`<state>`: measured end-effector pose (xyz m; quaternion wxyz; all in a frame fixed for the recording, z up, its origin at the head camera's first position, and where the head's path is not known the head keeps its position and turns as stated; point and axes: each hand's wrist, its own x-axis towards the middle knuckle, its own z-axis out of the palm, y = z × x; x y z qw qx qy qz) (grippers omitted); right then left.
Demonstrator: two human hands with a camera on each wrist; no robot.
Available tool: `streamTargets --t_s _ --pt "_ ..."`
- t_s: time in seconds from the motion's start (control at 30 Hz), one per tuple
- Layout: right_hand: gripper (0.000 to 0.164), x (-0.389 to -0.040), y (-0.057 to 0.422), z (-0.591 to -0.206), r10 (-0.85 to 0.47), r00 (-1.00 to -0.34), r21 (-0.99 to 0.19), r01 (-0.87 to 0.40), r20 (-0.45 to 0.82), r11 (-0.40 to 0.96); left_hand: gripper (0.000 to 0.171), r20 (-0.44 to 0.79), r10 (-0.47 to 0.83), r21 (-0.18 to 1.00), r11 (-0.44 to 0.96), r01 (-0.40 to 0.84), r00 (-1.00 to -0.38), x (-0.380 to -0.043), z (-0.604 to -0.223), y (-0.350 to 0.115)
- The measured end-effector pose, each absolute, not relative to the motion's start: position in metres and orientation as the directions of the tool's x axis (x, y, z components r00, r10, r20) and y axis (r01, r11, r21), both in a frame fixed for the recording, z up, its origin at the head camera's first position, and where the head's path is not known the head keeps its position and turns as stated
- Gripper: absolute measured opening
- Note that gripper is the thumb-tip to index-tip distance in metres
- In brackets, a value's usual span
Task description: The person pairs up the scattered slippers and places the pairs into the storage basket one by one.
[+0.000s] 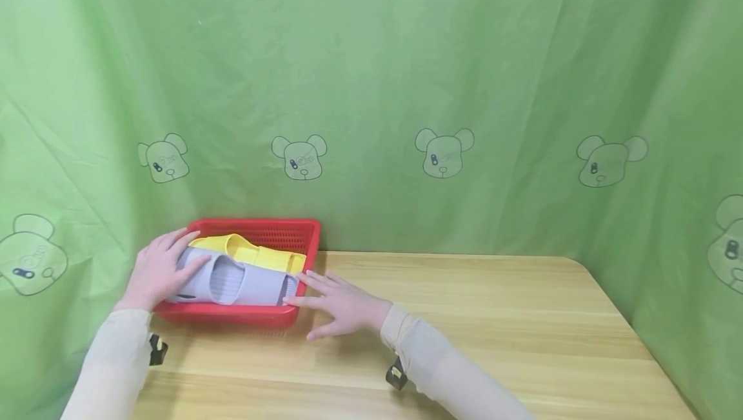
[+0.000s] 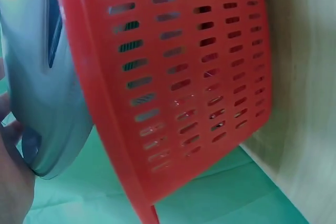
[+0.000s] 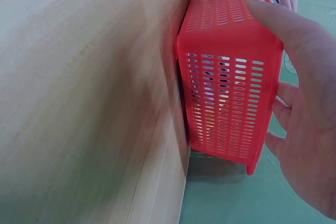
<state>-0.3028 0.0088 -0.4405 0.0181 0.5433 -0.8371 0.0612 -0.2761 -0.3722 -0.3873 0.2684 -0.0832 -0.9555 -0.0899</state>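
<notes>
A grey slipper (image 1: 261, 283) lies along the near side of a red basket (image 1: 232, 314), its left end leaning over the rim. My left hand (image 1: 158, 270) rests on that end, thumb and fingers spread fairly straight across it; in the left wrist view the slipper (image 2: 47, 93) juts past the basket's wall (image 2: 184, 77). Behind it in the basket sits a yellow slipper (image 1: 258, 255). At the basket's right end, my right hand (image 1: 346, 306) has its fingers extended, fingertips at the rim and by the grey slipper's right end. The right wrist view shows these fingers along the rim.
The basket stands on a wooden table (image 1: 493, 330), at its back left. A green curtain (image 1: 371, 84) with bear prints hangs behind and along both sides. Black wrist mounts (image 1: 396, 375) sit under both sleeves.
</notes>
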Motion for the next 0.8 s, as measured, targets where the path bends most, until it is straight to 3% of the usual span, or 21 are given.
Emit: streamTargets --t_s 0.8 --pt "0.075 -0.301 0.008 -0.441 -0.901 -0.419 -0.103 -0.907 0.109 0.409 0.057 0.478 0.059 0.211 0.961 0.18 -0.876 -0.282 -0.412 -0.393"
